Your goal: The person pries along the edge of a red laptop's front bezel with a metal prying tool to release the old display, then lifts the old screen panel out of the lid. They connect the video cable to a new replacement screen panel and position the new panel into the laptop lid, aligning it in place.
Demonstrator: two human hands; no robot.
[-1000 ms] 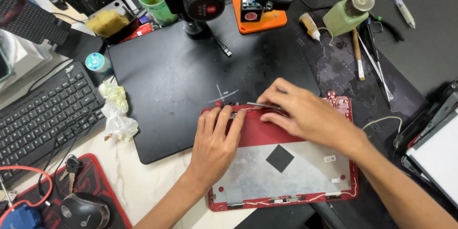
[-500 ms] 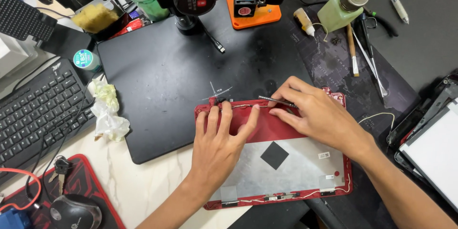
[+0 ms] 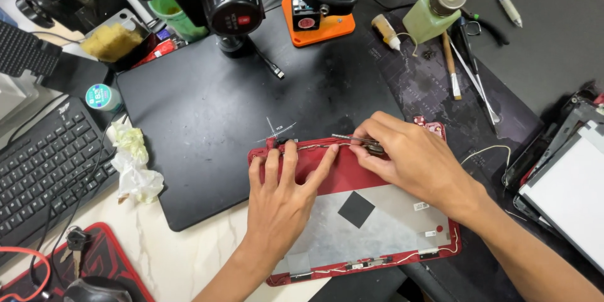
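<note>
Pressing flat, the left hand (image 3: 280, 198) spreads its fingers on the red laptop lid (image 3: 352, 214), which lies inner side up on the black mat (image 3: 207, 126) in front of the microscope (image 3: 229, 3). Right hand (image 3: 412, 160) pinches tweezers (image 3: 355, 141) at the lid's top edge, by a thin cable (image 3: 314, 146). Best done slowly: steady lid, light grip, cable unkinked.

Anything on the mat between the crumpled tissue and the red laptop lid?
Nothing: in the head view, only bare black mat lies between the crumpled tissue and the red laptop lid.
</note>
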